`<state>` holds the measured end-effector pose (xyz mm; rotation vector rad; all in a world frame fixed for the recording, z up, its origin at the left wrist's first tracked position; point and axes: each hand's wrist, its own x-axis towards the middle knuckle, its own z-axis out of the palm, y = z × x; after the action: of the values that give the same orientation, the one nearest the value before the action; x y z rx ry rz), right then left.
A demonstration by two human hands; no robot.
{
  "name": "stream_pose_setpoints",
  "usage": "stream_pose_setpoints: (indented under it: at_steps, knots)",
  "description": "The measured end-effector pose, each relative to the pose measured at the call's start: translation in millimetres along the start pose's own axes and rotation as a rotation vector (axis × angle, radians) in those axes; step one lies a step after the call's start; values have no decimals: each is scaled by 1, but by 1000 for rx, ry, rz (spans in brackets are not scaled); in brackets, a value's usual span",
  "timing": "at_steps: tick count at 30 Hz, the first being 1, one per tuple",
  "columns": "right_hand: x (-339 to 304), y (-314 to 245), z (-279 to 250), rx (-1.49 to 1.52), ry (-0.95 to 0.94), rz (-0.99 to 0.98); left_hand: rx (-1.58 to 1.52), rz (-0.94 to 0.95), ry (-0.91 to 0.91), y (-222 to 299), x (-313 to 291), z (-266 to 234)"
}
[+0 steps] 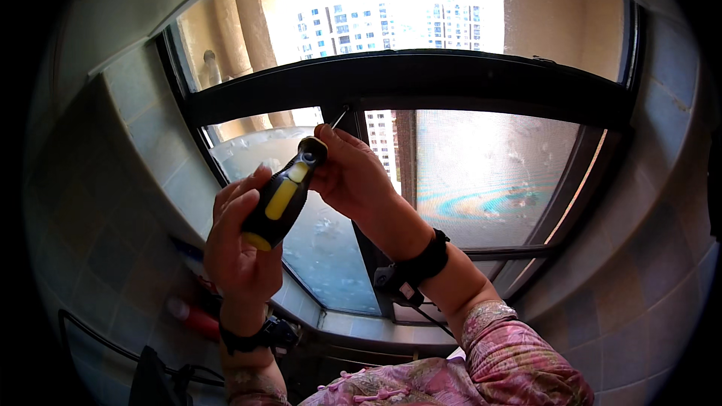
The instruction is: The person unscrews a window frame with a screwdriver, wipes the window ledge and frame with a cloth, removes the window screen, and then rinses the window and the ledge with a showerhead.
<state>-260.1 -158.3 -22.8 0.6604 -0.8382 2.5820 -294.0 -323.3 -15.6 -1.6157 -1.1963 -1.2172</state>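
Observation:
A screwdriver [282, 200] with a black and yellow handle is held at a slant, its thin metal shaft pointing up and to the right. Its tip meets the black window frame [481, 83] where the upright bar joins the crossbar; whether a screw sits there is too small to tell. My left hand [244, 244] is closed around the rear of the handle. With thumb and fingers, my right hand [352, 177] grips the front end of the handle beside the shaft. Both wrists wear black straps with small devices.
Behind my hands is a frosted window pane [320, 237]; a screened pane [489, 173] is on the right. Tiled walls [184, 169] flank the window. A red cylindrical object [197, 320] and a black curved tube [98, 340] are at the lower left. Tall buildings show outside.

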Motion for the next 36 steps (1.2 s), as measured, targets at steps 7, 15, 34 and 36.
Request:
stream_pose_setpoints:
  at_steps: [7, 15, 34, 36]
  knots:
    - [1, 5, -6, 29, -33, 21, 206, 35, 0, 14, 13, 1]
    - [1, 6, -5, 135, -93, 6, 66, -14, 172, 8, 4, 11]
    - [-19, -17, -6, -164, 62, 41, -225, -120, -106, 7, 0, 18]
    - [-33, -39, -6, -228, 56, -33, -64, -292, -263, 3, -5, 24]
